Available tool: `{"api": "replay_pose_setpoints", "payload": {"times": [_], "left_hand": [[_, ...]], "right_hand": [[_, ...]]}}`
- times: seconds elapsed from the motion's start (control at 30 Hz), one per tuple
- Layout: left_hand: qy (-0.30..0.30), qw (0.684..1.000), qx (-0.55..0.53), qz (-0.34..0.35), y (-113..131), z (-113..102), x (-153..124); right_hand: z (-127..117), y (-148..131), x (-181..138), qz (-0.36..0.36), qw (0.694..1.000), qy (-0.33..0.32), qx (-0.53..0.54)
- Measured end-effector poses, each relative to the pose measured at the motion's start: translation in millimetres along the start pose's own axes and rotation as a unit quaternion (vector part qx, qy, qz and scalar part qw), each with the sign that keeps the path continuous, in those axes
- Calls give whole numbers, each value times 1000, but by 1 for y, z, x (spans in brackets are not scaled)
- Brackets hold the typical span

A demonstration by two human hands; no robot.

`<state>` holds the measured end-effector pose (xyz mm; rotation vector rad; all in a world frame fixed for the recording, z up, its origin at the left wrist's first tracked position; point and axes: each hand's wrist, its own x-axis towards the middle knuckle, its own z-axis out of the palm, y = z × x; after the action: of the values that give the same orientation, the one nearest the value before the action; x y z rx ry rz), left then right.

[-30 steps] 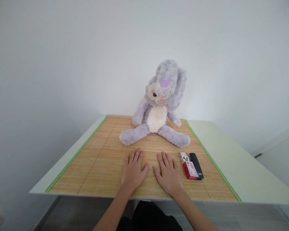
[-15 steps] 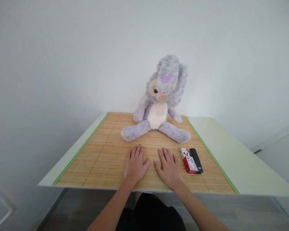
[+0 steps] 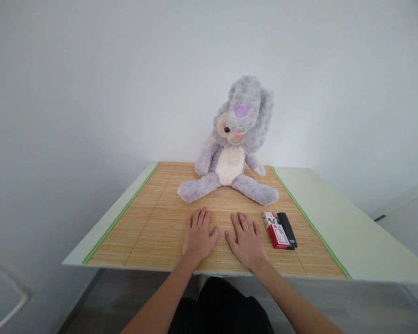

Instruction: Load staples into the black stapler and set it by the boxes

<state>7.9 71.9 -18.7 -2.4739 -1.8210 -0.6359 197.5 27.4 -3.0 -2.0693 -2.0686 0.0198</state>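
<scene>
My left hand [image 3: 198, 235] lies flat on a bamboo mat [image 3: 149, 232], fingers stretched out and holding nothing. Beside it, palm down on the same mat, rests my right hand [image 3: 247, 242], its fingers apart. To the right of that hand sits a small red and white box [image 3: 276, 232]. A black stapler-like object [image 3: 287, 229] lies along the box's right side; its exact kind is hard to make out. Beyond both hands a grey plush rabbit [image 3: 230, 164] sits upright with its legs spread, one long ear folded over its face.
The mat has green edging and covers the middle of a pale table [image 3: 330, 213]. A white wall [image 3: 125, 83] stands behind the rabbit. At the lower left a white curved, blurred object [image 3: 21, 297] shows. My dark-clothed legs [image 3: 226, 308] are below the table's front edge.
The whole view has shifted slightly, so the things appear a little further right and up. Both hands and the objects keep their places on the mat.
</scene>
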Motion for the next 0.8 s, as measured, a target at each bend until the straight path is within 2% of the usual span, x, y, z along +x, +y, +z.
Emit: {"api": "replay_pose_setpoints", "payload": {"times": [0.8], "left_hand": [[7,1000,5,6,-2,3,1]], "right_hand": [[-2,0,0,0,1000,13,3]]}}
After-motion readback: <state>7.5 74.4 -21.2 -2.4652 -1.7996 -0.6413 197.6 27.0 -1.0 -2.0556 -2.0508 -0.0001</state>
